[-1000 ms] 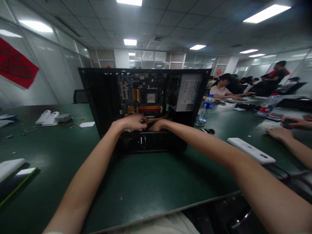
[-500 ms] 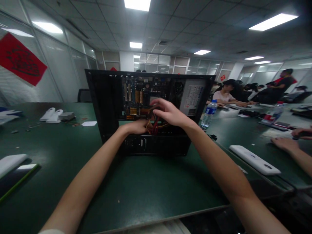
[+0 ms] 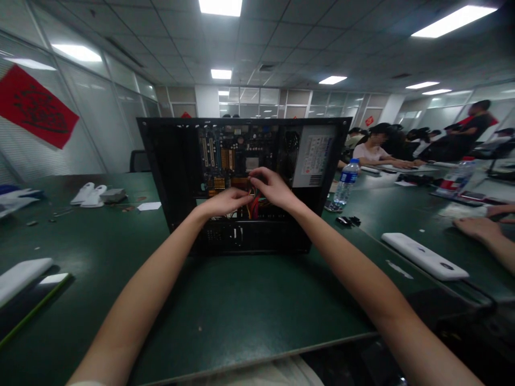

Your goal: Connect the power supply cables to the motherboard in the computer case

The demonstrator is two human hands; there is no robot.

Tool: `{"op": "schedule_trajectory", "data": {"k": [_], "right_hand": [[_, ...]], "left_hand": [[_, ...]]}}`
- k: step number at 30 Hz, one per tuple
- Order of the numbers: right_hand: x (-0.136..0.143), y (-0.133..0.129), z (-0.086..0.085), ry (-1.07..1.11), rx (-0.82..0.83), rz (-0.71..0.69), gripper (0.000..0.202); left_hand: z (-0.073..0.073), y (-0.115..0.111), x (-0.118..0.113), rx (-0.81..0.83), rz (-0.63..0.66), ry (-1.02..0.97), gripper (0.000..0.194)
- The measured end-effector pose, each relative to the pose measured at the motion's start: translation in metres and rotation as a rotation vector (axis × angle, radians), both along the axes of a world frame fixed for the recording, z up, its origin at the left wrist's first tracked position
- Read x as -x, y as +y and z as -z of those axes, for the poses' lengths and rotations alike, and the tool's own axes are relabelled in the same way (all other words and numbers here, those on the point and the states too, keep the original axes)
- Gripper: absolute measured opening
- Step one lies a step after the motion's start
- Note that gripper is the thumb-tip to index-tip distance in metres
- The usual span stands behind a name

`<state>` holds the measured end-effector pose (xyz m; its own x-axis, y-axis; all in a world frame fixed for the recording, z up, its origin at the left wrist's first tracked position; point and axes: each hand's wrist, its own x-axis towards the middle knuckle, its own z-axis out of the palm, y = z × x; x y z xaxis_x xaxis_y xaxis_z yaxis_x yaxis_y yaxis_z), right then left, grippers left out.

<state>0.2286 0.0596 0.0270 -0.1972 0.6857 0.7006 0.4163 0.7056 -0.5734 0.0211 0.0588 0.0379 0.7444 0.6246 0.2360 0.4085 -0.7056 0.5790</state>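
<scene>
A black computer case (image 3: 249, 238) stands with its open side toward me. Inside it, the motherboard (image 3: 231, 155) fills the upper middle, and the power supply (image 3: 311, 160) with its label and fan sits at the upper right. A bundle of coloured power cables (image 3: 253, 208), mostly red, hangs below the board. Both hands meet at this bundle: my left hand (image 3: 227, 202) pinches it from the left, and my right hand (image 3: 273, 187) grips it from the right with curled fingers. The fingertips partly hide the cables and whatever connector is between them.
Right of the case are a water bottle (image 3: 346, 182), small black parts (image 3: 348, 220) and a white power strip (image 3: 424, 256). At left lie a tablet with a green edge (image 3: 32, 308), white objects (image 3: 89, 195) and a grey block (image 3: 113, 195). Another person's hand (image 3: 478, 229) rests at far right.
My left hand has risen from low in the case to the cable bundle beside my right hand. The right hand has dropped slightly, its fingers closing on the cables. The view has shifted a little.
</scene>
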Motion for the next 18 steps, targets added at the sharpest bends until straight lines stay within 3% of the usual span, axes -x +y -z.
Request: {"op": "schedule_trajectory", "data": {"k": [3,7,13,18], "right_hand": [[0.001,0.002,0.009,-0.089,0.131,0.157,0.035],[0.003,0.006,0.017,-0.237,0.434,0.23,0.029],[0.005,0.004,0.015,-0.488,0.471,0.357,0.022],[0.004,0.002,0.015,-0.447,0.497,0.356,0.017]], "left_hand": [[0.011,0.01,-0.01,-0.053,-0.186,-0.142,0.043],[0.019,0.012,-0.02,-0.082,-0.345,-0.028,0.044],[0.021,0.004,-0.03,-0.023,-0.485,0.193,0.028],[0.02,0.007,-0.035,-0.038,-0.583,0.227,0.02]]}}
